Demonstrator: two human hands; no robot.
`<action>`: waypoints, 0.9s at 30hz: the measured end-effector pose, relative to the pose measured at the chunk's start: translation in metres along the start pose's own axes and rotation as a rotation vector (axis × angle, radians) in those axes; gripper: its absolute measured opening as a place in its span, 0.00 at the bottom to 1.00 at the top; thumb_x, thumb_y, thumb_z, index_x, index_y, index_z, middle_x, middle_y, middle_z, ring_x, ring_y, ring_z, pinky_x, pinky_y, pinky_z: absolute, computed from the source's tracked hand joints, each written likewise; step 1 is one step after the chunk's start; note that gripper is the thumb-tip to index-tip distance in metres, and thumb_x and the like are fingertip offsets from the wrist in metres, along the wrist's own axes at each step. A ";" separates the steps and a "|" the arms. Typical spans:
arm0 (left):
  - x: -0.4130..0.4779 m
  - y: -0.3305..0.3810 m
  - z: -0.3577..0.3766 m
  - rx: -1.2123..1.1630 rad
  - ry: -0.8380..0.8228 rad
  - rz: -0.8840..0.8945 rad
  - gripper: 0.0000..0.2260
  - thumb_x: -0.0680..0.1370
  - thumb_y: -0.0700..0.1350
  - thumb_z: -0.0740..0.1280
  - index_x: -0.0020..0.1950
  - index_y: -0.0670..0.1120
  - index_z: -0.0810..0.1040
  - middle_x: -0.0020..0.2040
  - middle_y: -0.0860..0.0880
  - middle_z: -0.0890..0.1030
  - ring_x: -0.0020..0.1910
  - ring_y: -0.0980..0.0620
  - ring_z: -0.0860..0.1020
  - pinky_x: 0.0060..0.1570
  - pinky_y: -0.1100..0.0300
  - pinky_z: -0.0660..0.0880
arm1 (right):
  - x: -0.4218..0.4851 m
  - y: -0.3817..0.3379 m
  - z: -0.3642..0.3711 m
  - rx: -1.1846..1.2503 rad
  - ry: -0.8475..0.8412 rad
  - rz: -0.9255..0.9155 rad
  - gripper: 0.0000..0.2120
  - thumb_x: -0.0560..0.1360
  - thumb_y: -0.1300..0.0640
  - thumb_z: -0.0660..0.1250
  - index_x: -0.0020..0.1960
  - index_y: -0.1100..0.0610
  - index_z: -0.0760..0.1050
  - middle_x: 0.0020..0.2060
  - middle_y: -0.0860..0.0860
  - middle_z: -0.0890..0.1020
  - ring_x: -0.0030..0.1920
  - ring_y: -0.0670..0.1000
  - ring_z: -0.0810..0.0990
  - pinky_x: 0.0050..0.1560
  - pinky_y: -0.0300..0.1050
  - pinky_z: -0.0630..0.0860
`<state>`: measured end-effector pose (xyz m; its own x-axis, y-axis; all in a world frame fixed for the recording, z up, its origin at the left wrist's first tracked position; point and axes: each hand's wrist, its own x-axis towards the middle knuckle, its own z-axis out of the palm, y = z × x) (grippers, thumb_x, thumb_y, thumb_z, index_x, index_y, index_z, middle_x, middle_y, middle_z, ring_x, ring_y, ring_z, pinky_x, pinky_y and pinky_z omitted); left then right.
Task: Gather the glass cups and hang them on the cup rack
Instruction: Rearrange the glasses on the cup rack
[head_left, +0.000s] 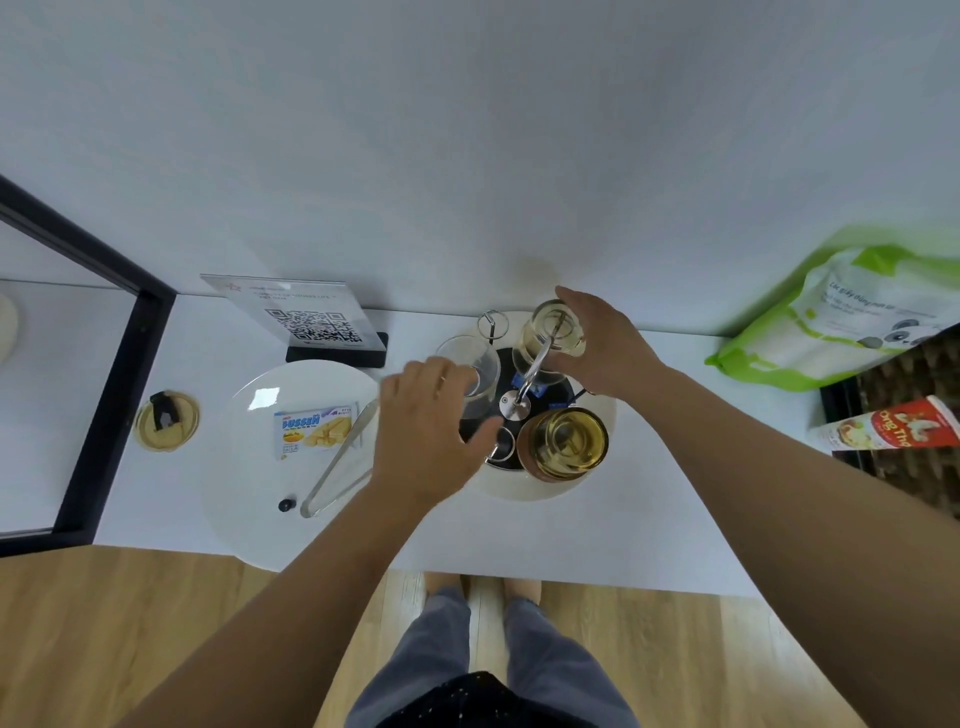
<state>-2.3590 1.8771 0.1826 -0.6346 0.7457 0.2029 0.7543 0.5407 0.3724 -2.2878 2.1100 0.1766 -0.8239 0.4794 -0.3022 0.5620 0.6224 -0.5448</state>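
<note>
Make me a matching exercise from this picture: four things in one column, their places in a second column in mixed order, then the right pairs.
Things
1. clear glass cup
2. biscuit packet
3. tongs
4. green bag

Places
A. far right, against the wall
B. on the white plate, left of the tongs
C. held by the left hand over the cup rack
D. on the plate's right side

Pairs: 1-C, 2-B, 3-D, 4-A

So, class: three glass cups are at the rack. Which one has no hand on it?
The amber-tinted cup nearest the person; the other two cups are each being held.
</note>
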 end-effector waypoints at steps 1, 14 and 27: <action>-0.004 0.004 0.001 -0.006 -0.088 0.023 0.19 0.71 0.60 0.68 0.54 0.48 0.74 0.51 0.48 0.78 0.49 0.46 0.75 0.49 0.50 0.71 | -0.002 0.002 0.000 0.009 0.005 0.008 0.42 0.71 0.48 0.75 0.78 0.51 0.58 0.75 0.52 0.67 0.73 0.55 0.66 0.67 0.47 0.65; 0.002 -0.004 0.001 -0.018 -0.338 -0.112 0.09 0.77 0.51 0.68 0.54 0.49 0.80 0.46 0.50 0.80 0.47 0.47 0.78 0.40 0.57 0.70 | -0.036 0.015 -0.015 -0.038 0.005 0.080 0.37 0.72 0.51 0.75 0.75 0.53 0.62 0.68 0.56 0.71 0.66 0.56 0.71 0.62 0.49 0.70; 0.032 -0.016 0.004 -0.077 -0.303 -0.210 0.13 0.80 0.41 0.64 0.63 0.44 0.81 0.57 0.41 0.81 0.53 0.42 0.79 0.48 0.59 0.70 | -0.067 0.011 -0.005 -0.117 0.011 0.134 0.31 0.75 0.51 0.71 0.75 0.53 0.64 0.72 0.54 0.66 0.68 0.57 0.70 0.65 0.53 0.72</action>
<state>-2.3905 1.8938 0.1799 -0.6869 0.7093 -0.1585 0.5908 0.6719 0.4467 -2.2262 2.0879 0.1951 -0.7409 0.5688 -0.3571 0.6716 0.6204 -0.4051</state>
